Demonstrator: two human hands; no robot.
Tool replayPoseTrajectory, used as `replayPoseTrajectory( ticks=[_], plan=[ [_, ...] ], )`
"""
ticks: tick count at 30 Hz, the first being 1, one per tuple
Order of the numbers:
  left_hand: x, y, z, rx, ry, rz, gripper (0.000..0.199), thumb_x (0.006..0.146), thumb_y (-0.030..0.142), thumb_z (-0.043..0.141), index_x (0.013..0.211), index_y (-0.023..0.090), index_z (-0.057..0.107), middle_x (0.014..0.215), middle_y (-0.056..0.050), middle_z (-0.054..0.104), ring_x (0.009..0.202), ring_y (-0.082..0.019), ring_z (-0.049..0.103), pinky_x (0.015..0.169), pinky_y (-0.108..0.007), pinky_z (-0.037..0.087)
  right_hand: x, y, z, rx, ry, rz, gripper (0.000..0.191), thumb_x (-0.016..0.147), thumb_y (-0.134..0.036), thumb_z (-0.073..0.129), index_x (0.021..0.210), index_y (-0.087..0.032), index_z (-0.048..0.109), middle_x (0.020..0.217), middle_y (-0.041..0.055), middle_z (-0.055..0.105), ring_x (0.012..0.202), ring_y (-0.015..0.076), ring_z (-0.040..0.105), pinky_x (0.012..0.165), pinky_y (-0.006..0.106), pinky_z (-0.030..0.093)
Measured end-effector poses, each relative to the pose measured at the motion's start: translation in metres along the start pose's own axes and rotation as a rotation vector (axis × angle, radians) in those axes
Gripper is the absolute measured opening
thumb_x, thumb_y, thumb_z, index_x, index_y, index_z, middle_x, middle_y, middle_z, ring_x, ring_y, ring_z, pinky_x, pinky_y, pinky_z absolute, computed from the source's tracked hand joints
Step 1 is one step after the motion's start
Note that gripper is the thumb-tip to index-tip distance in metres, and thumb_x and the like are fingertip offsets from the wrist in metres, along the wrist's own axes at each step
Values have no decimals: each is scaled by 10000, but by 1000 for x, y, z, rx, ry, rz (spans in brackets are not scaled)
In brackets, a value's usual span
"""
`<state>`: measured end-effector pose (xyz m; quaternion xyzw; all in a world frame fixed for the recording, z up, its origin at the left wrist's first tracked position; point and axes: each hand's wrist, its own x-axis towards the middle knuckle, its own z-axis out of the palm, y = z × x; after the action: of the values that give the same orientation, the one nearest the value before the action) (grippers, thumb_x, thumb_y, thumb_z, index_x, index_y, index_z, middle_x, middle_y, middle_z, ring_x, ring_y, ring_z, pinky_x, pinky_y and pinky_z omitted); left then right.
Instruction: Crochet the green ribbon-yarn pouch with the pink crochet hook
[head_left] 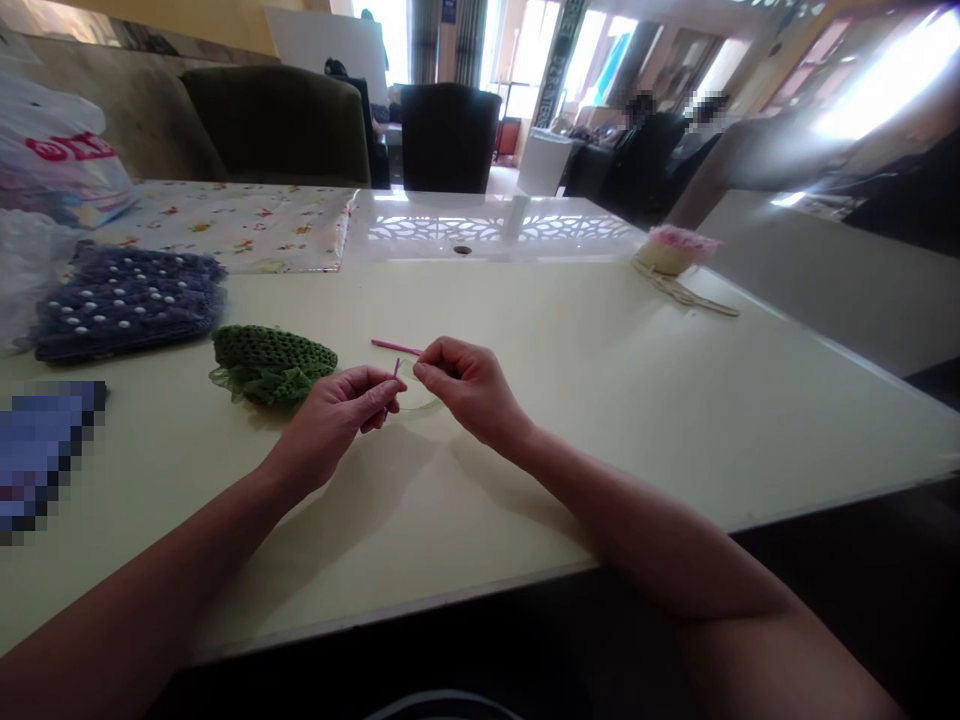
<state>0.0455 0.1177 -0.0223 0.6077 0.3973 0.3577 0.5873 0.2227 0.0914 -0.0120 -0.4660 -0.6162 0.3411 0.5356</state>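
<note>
Pink rod (396, 347) was the thing between the hands, lying across the body. Beyond the table, armchairs (274, 125) stood in a bright room, with two seated people (645, 150) farther back. The cream table (600, 420) ran wide in front of the person, a floral cloth (225, 225) spread along its far edge. To the left lay a plastic bag (60, 150), a beaded purple pad (127, 305), and a blurred blue object (45, 450) too obscured to name. A green crochet piece (270, 365) sat just beside the left hand (330, 410), closer to it than to the right hand (472, 385). Far to the right stood a pink-and-cream rosette (671, 250) with a pale cord (686, 295) trailing from it. The hands hung close together above the table, neither one released. The right thumb and forefinger pinched the rod's right end, and its free tip pointed left and slightly away, passing above the left fingers. The left thumb and forefinger pinched a pink sliver (395, 370) that stood more upright; whether it belonged to the rod could not be told. A clear ring (416, 392) showed faintly beneath the right fingertips, though any contact could not be told.
</note>
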Motion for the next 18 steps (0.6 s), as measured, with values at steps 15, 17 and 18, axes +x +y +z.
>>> replayPoseTrajectory(
  ticks=[15, 17, 18],
  plan=[
    [-1, 0, 0, 33, -4, 8, 222, 814, 405, 689, 863, 188, 695, 753, -15, 612, 607, -101, 444, 570, -231, 345, 1, 4, 0, 62, -22, 36, 162, 789, -245, 606, 654, -167, 562, 583, -54, 428, 564, 74, 330, 544, 232, 294],
    [-1, 0, 0, 40, -4, 10, 221, 810, 409, 690, 857, 193, 697, 748, -13, 614, 610, -104, 452, 575, -233, 351, 1, 4, 1, 56, -25, 43, 167, 785, -252, 605, 649, -167, 558, 579, -55, 425, 563, 74, 326, 543, 232, 294],
    [-1, 0, 1, 42, -5, 11, 222, 809, 411, 690, 856, 194, 697, 747, -11, 614, 611, -105, 454, 577, -234, 354, 1, 4, 1, 55, -30, 47, 168, 784, -254, 603, 649, -166, 557, 580, -54, 426, 562, 75, 326, 542, 231, 294]
  ],
)
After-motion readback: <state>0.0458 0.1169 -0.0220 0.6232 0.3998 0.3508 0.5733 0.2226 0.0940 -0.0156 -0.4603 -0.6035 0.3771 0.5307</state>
